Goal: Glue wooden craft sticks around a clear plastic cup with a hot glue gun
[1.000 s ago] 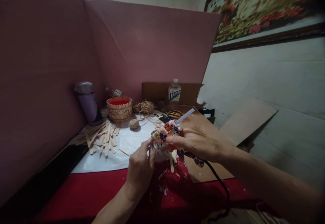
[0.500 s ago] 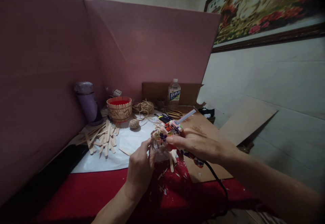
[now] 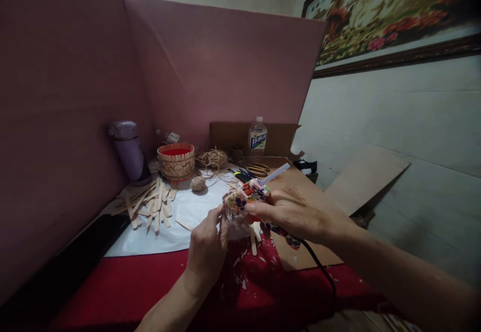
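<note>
My right hand (image 3: 287, 215) is wrapped round a flower-patterned hot glue gun (image 3: 256, 190). A translucent glue stick (image 3: 277, 172) juts from its back end, and a black cord (image 3: 319, 259) trails from the handle. My left hand (image 3: 206, 244) is closed close to the gun's front, thumb and fingers pinched on a small, pale piece, mostly hidden behind the gun; I cannot make out its kind. Just beyond and below the hands lie a few wooden craft sticks (image 3: 254, 239) and pale scraps on the red cloth (image 3: 150, 282).
Loose craft sticks (image 3: 152, 204) lie on a white sheet (image 3: 188, 209) at left, near a purple flask (image 3: 130, 151). Behind are a stick-sided basket (image 3: 176, 162), a twine ball (image 3: 198, 184), a twine coil (image 3: 212, 159), scissors (image 3: 257, 169) and a bottle (image 3: 257, 139). Brown board (image 3: 308, 252) lies right.
Hardly anything differs. Both hands and the glue gun keep nearly the same place; the whole view has shifted very slightly.
</note>
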A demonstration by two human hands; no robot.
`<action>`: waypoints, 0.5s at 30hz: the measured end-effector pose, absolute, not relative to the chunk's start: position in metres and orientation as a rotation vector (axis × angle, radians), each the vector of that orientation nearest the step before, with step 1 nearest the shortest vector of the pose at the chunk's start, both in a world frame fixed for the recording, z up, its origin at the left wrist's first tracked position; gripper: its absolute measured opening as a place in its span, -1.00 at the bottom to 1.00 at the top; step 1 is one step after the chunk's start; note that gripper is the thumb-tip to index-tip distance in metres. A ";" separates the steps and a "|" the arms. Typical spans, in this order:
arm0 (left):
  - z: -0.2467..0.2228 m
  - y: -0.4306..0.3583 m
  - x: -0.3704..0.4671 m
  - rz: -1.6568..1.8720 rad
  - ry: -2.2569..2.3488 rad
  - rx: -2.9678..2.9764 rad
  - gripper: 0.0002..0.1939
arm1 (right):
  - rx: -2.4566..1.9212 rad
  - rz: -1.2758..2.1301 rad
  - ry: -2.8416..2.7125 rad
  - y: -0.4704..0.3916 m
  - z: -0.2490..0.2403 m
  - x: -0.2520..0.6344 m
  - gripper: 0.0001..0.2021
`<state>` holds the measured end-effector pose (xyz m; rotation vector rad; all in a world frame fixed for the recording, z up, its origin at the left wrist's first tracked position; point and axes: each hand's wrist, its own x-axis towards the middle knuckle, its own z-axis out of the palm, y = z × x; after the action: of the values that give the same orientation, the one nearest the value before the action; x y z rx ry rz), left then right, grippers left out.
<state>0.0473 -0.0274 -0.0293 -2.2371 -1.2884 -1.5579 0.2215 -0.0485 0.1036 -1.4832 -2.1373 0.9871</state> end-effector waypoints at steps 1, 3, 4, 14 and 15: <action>-0.029 -0.027 0.047 -1.561 -1.291 -2.238 -0.85 | -1.470 0.949 -2.168 -0.048 0.103 0.222 -0.64; -0.029 -0.028 0.047 -1.559 -1.300 -2.238 -0.85 | -1.462 0.912 -2.200 -0.047 0.101 0.223 -0.63; -0.028 -0.028 0.047 -1.556 -1.302 -2.235 -0.85 | -1.463 0.892 -2.207 -0.046 0.099 0.224 -0.62; -0.031 -0.028 0.046 -1.549 -1.318 -2.243 -0.83 | -1.444 0.815 -2.253 -0.047 0.095 0.228 -0.64; -0.032 -0.028 0.046 -1.552 -1.319 -2.248 -0.83 | -1.477 0.822 -2.223 -0.048 0.096 0.228 -0.64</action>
<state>0.0461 -0.0279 -0.0315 -2.2482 -1.3189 -1.5520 0.2283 -0.0477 0.0959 -1.4768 -2.2226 0.8224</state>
